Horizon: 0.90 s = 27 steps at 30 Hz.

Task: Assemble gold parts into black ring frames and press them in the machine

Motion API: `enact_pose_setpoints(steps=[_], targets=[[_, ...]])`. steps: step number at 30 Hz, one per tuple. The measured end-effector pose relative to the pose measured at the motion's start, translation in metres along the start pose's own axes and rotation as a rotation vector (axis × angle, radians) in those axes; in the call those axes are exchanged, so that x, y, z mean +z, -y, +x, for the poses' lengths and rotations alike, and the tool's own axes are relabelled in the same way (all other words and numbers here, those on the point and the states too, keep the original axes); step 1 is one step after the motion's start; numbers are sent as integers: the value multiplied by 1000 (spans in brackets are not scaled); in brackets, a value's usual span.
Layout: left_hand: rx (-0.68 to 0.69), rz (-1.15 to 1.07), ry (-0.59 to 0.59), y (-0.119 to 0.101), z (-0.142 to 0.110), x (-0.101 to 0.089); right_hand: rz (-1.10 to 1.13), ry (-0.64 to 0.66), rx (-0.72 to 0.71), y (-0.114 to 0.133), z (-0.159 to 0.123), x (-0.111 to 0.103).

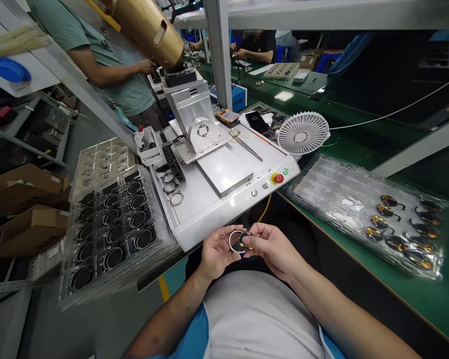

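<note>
Above my lap, my left hand grips a thin silvery ring, like a watch case frame, by its outer edge. Pinched in my right hand is a small round dark part with gold patches, which overlaps the ring's right side. Whether the part sits inside the ring or only in front of it, I cannot tell. Similar round gold-and-black parts with short tails lie in the clear plastic tray on my right. More silvery rings lie at the white machine's left edge.
The white machine base with a red stop button stands ahead, tweezers lying on it. A white fan is behind at right. Stacked trays of round dark parts stand at left. A co-worker in a green shirt stands behind the machine.
</note>
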<state>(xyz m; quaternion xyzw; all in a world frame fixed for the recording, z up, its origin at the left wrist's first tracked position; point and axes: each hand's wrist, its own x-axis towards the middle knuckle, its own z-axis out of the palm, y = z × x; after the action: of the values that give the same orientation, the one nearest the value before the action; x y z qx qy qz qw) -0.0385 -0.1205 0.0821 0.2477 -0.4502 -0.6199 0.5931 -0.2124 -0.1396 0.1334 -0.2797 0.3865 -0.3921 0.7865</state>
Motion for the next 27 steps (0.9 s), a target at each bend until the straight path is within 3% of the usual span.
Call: enact_pose_setpoints(steps=[10, 22, 27], targets=[[95, 107, 6, 4, -6, -7, -204, -63, -208, -3, -4, 21], [89, 190, -80, 7, -12, -14, -215, -1, -137, -5, -1, 24], [111, 181, -26, 8, -12, -15, -190, 15, -129, -8, 1, 23]])
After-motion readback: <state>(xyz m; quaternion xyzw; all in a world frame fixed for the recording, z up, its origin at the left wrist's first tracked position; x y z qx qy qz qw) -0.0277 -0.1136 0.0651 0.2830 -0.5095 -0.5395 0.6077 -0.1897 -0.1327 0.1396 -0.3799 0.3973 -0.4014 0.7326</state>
